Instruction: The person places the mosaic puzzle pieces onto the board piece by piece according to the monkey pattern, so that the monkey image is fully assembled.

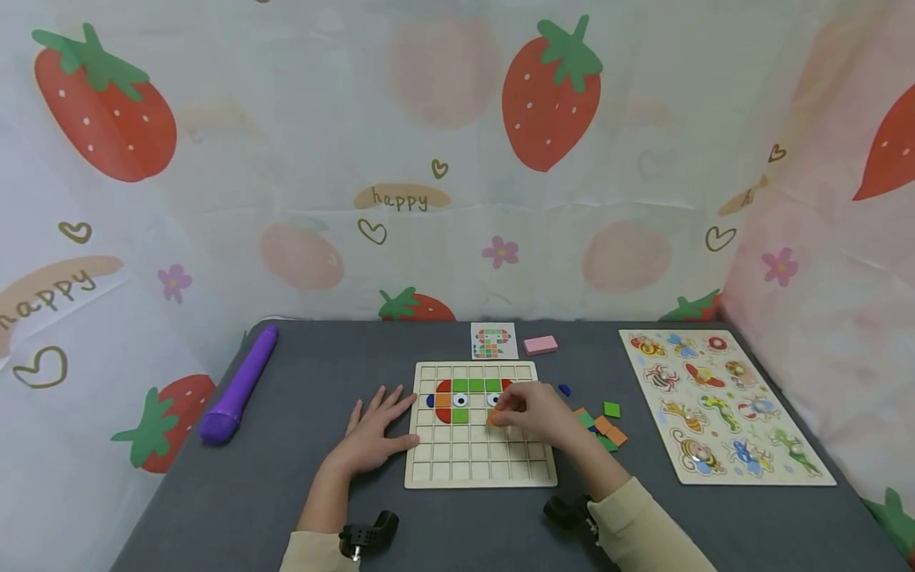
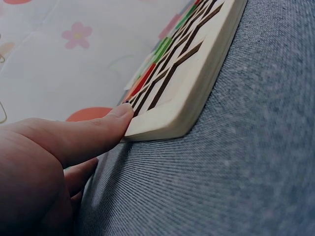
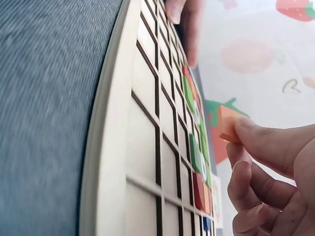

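My right hand (image 1: 539, 413) pinches a small orange square tile (image 3: 227, 123) between thumb and forefinger, over the right half of the wooden grid board (image 1: 480, 474). In the right wrist view the tile is raised off the board. My left hand (image 1: 373, 437) lies with fingers spread at the board's left side, its thumb touching the edge. Set in the upper grid is a pattern of red, orange, green and blue tiles, with two eye tiles (image 1: 461, 400). My right fingers hide part of the pattern's right end.
Loose green (image 1: 611, 409) and orange (image 1: 616, 435) tiles lie right of the board, with a blue piece (image 1: 564, 390). Behind it are a picture card (image 1: 494, 342) and a pink block (image 1: 540, 345). An insect-picture board (image 1: 722, 405) is far right, a purple stick-shaped object (image 1: 239, 385) left.
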{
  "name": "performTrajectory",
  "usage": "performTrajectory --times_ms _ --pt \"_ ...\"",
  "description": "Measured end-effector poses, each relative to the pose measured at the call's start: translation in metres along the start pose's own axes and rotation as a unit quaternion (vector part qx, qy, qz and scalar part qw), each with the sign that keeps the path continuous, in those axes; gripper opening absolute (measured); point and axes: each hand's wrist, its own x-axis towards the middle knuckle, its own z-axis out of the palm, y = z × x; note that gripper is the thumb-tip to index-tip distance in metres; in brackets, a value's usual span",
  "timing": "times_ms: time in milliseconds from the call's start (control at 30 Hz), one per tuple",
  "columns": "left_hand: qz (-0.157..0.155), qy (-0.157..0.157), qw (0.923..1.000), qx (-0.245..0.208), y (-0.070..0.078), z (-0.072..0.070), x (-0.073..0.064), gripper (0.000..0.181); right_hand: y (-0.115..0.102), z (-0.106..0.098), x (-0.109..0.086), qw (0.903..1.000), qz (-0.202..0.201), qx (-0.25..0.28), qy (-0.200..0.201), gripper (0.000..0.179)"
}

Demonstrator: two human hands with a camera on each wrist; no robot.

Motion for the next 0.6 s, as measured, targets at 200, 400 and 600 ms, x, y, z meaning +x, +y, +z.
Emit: performTrajectory --times_ms 200,400,600 --pt "0.002 -0.002 1.0 -0.003 0.0 0.001 0.001 0.076 -0.006 0.012 0.009 0.9999 0.012 0.003 0.001 0.006" --pt "0.003 -0.002 1.0 -0.003 0.0 0.001 0.001 0.075 -0.01 0.029 0.016 0.9994 0.028 0.017 0.006 0.007" --pt "0.002 0.0 1.0 -0.003 0.0 0.0 0.0 0.075 -0.017 0.04 0.017 0.9996 0.021 0.02 -0.004 0.008"
